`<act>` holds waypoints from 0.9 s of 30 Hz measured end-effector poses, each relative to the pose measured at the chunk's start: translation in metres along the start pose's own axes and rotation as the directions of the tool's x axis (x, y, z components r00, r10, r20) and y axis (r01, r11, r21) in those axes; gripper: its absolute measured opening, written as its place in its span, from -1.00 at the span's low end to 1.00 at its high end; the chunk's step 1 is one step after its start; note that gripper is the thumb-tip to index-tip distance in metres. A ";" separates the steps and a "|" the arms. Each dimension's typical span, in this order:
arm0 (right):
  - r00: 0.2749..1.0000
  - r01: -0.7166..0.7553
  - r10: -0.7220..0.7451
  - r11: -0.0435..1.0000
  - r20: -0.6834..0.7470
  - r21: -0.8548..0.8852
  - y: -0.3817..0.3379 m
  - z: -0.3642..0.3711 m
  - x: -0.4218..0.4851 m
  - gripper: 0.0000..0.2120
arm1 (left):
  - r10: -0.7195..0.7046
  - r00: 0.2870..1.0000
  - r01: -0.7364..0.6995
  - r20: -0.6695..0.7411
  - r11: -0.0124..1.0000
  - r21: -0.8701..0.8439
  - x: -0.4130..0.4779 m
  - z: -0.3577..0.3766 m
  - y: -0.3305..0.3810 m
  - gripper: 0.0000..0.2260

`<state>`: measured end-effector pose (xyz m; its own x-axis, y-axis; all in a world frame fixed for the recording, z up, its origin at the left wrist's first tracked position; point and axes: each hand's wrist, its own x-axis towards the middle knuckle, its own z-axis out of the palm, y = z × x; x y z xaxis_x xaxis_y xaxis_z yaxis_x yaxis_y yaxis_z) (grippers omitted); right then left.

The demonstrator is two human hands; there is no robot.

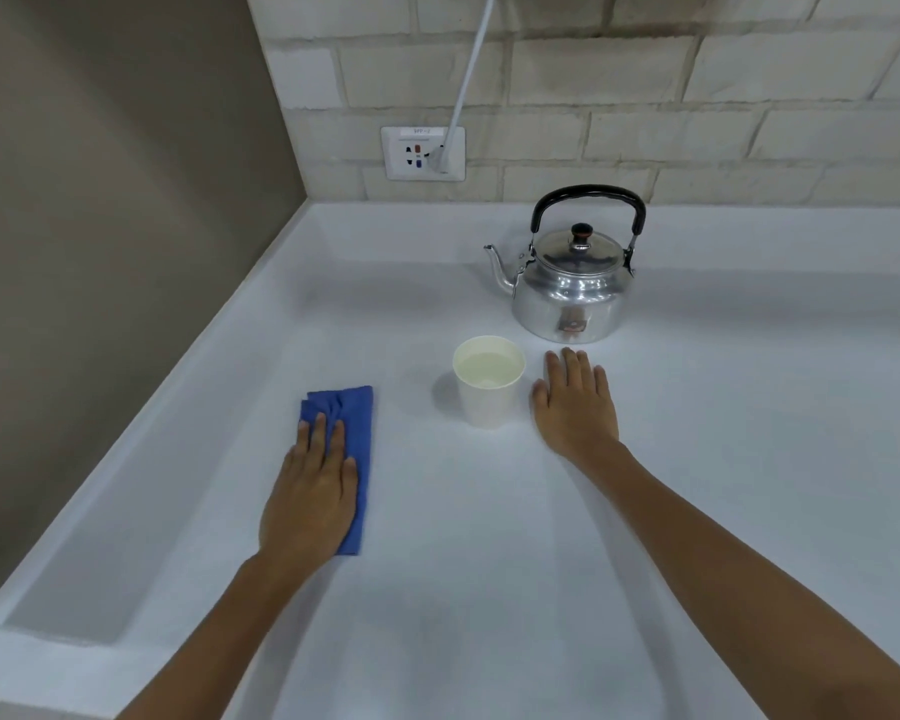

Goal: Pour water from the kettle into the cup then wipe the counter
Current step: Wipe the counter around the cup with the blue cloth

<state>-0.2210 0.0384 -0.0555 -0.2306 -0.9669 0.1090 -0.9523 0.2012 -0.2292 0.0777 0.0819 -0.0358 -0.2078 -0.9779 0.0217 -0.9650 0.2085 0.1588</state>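
A shiny metal kettle (572, 285) with a black handle stands upright on the white counter (489, 537), spout pointing left. In front of it stands a white paper cup (488, 387) with water in it. My right hand (575, 402) lies flat on the counter just right of the cup, fingers apart, holding nothing. A folded blue cloth (354, 423) lies on the counter left of the cup. My left hand (310, 491) presses flat on the cloth's near part, covering much of it.
A brick wall runs along the back, with a white socket plate (422, 153) and a white cable (471, 65) plugged in. A grey-brown wall (100, 226) borders the counter's raised left edge (126, 485).
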 end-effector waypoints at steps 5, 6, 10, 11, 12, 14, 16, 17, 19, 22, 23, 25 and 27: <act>1.000 0.004 -0.005 1.000 -0.014 -0.020 0.000 0.003 0.002 -0.50 | 0.154 0.988 -0.155 0.013 0.983 0.095 -0.040 0.004 0.059 -0.44; 1.000 0.006 -0.006 1.000 -0.020 -0.016 0.000 0.003 0.002 -0.50 | 0.163 0.986 -0.164 0.022 0.983 0.081 -0.044 0.005 0.071 -0.44; 0.995 0.015 -0.003 0.993 -0.101 0.118 0.001 -0.007 -0.001 -0.55 | 0.148 0.987 -0.147 0.069 0.989 -0.021 -0.056 0.007 0.105 -0.42; 0.988 0.010 0.022 0.979 -0.152 0.205 0.001 -0.013 -0.003 -0.57 | 0.152 0.985 -0.148 0.077 0.988 -0.049 -0.056 0.005 0.106 -0.44; 0.976 0.001 0.066 0.953 -0.210 0.304 0.000 -0.019 -0.007 -0.59 | 0.177 0.983 -0.172 0.048 0.981 -0.089 -0.053 0.006 0.104 -0.49; 0.933 -0.007 0.178 0.879 -0.314 0.477 -0.005 -0.034 -0.022 -0.61 | 0.168 0.985 -0.153 0.030 0.947 -0.282 -0.040 0.006 0.089 -0.55; 0.896 0.037 0.220 0.829 -0.385 0.559 -0.018 -0.048 -0.045 -0.63 | 0.098 0.995 -0.085 0.011 0.910 -0.406 -0.020 0.000 0.071 -0.56; 0.898 0.086 0.183 0.819 -0.401 0.567 -0.029 -0.053 -0.060 -0.64 | 0.061 0.998 -0.064 -0.021 0.900 -0.431 -0.008 -0.004 0.061 -0.56; 0.928 0.215 -0.001 0.820 -0.373 0.531 -0.057 -0.056 -0.097 -0.70 | 0.018 1.000 -0.027 -0.025 0.913 -0.407 0.017 -0.009 0.041 -0.56; 0.906 0.399 -0.324 0.867 -0.271 0.298 -0.097 -0.043 -0.137 -0.75 | 0.011 1.000 -0.010 0.002 0.965 -0.263 0.049 -0.005 0.019 -0.55; 0.910 0.407 -0.367 0.879 -0.190 0.250 -0.109 -0.036 -0.142 -0.71 | 0.017 1.000 -0.013 0.016 0.975 -0.222 0.056 -0.003 0.015 -0.55; 0.949 0.293 -0.311 0.933 0.058 0.210 -0.131 -0.026 -0.147 -0.52 | 0.027 0.999 -0.019 0.047 0.987 -0.157 0.064 0.006 0.012 -0.54; 0.961 0.224 -0.235 0.971 0.148 0.087 -0.147 -0.015 -0.148 -0.39 | 0.031 0.998 -0.024 0.060 0.993 -0.115 0.066 0.015 0.011 -0.54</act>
<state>-0.0500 0.1545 -0.0238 0.0320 -0.9994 0.0150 -0.9587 -0.0349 -0.2824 0.0515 0.0201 -0.0473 -0.2468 -0.9685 -0.0327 -0.9351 0.2291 0.2705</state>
